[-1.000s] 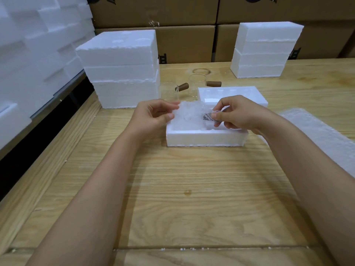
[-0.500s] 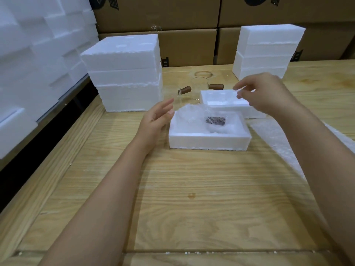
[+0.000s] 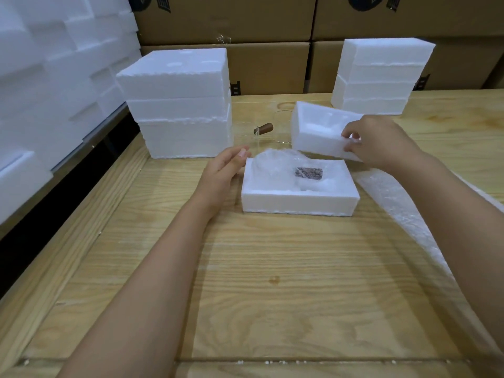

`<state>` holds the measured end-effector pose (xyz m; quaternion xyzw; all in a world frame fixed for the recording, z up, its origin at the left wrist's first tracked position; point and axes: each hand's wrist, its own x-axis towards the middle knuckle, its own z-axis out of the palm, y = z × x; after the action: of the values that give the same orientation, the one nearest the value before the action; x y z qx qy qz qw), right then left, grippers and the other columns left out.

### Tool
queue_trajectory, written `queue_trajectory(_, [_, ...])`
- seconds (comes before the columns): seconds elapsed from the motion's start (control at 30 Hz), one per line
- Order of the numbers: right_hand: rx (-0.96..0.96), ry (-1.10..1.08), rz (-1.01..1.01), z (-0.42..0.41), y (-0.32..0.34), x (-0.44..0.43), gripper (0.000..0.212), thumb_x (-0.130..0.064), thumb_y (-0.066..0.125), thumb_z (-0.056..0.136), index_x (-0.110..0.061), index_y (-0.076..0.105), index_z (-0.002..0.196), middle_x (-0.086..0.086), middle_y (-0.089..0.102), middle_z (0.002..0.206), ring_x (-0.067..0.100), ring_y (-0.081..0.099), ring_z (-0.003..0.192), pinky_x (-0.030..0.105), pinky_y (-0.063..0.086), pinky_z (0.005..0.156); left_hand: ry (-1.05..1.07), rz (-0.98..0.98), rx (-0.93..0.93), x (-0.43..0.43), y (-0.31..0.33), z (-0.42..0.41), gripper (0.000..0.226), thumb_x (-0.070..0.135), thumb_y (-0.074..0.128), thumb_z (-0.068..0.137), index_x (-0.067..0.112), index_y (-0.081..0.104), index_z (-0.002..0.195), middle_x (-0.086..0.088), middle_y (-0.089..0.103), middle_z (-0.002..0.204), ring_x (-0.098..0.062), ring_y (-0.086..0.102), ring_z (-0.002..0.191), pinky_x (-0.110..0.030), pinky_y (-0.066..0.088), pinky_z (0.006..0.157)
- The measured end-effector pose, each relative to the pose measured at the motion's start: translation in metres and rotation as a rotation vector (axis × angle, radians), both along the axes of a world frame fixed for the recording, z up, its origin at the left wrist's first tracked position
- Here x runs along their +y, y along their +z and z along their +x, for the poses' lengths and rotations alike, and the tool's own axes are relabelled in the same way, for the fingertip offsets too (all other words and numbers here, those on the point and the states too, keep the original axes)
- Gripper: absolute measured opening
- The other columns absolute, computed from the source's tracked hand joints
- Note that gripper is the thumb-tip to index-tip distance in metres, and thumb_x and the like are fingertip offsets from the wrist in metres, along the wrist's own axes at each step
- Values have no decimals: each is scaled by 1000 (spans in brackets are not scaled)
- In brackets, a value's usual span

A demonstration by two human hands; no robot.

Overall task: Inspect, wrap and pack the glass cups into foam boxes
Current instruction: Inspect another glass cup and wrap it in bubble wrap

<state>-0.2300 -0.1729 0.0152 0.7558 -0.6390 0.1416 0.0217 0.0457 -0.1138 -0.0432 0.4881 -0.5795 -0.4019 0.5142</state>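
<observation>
Newly raised foam lid [image 3: 313,129] tilts, pinched by right hand [image 3: 381,143] fingers; left hand [image 3: 221,173] fingers relaxed beside foam box [image 3: 300,203].

Cardboard cartons [image 3: 267,66] stand stacked behind the wooden table [image 3: 272,296].

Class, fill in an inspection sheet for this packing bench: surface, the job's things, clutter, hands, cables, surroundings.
Surface: wooden table, with a seam across its near edge.
Job's things: open foam box holds a bubble-wrapped cup, its brown handle showing through; foam lid is tilted above the box's far side; unwrapped glass cups stand behind the box; bubble wrap sheet lies to the right.
Clutter: foam crumbs along the near seam.
Hands: left hand is open beside the box's left wall, contact unclear; right hand grips the lid's near edge.
Cables: nothing seen.
Surroundings: foam box stacks at back left and back right; cardboard cartons behind; foam blocks piled at left.
</observation>
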Motion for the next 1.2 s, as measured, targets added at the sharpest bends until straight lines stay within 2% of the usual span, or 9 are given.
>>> queue_trajectory(0.13, [-519,38,-257,8,8,20,9,-19,65,88,-17,67,97,-8,64,89,8,55,78,23,40,69,68,-56,73,-1,0,-2,31,24,46,101,12,57,128,1,66,120,-10,60,114,-24,45,100])
queue_trajectory(0.23, [-1132,270,-162,27,12,37,15,-6,66,86,-21,64,91,-17,68,78,-4,63,74,17,50,73,142,-76,139,-3,1,-3,28,26,42,103,15,57,124,0,68,114,-10,63,108,-23,46,98])
queue_trajectory(0.33, [-1440,469,-33,44,5,45,19,3,64,85,-13,64,93,-13,73,78,3,68,78,16,49,74,166,-59,199,-7,2,-3,27,34,37,104,21,54,120,5,70,109,-8,64,107,-24,45,99])
queue_trajectory(0.5, [-1445,571,101,56,-7,47,20,-3,70,77,-17,72,91,-6,75,89,10,69,91,16,48,84,118,-38,299,-9,13,-3,48,49,38,99,15,60,124,3,75,97,-10,66,105,-28,46,99])
queue_trajectory(0.6, [-1404,601,152,55,-9,51,22,-1,70,78,-22,76,82,-7,75,88,8,70,91,14,49,82,45,-57,392,-7,23,-5,41,35,54,96,6,62,124,6,72,86,-9,68,83,-26,52,80])
queue_trajectory(0.7, [-1328,583,172,48,-6,55,24,-1,67,79,-23,76,79,-11,74,81,4,69,83,13,49,76,-24,9,492,-1,37,-1,52,33,63,84,6,56,128,-2,71,102,-16,68,83,-33,54,79])
queue_trajectory(0.83, [-1551,592,286,19,4,55,32,2,48,81,-9,59,109,-2,69,84,16,64,74,24,48,65,-36,71,436,3,46,8,36,35,65,76,15,65,106,-3,72,93,-21,65,83,-43,49,83])
queue_trajectory(1.0, [-1520,575,410,-10,2,61,52,-39,39,91,-29,41,142,4,60,124,21,54,84,27,40,54,-118,96,243,3,41,9,50,31,67,77,14,61,124,-7,67,101,-32,47,91,-42,37,82])
queue_trajectory(1.2, [-1390,328,268,-2,-17,65,46,-30,56,81,-38,52,127,-13,69,85,11,54,63,24,35,46,-64,14,44,4,33,6,63,48,68,67,18,64,123,9,65,85,-11,48,71,-21,37,67])
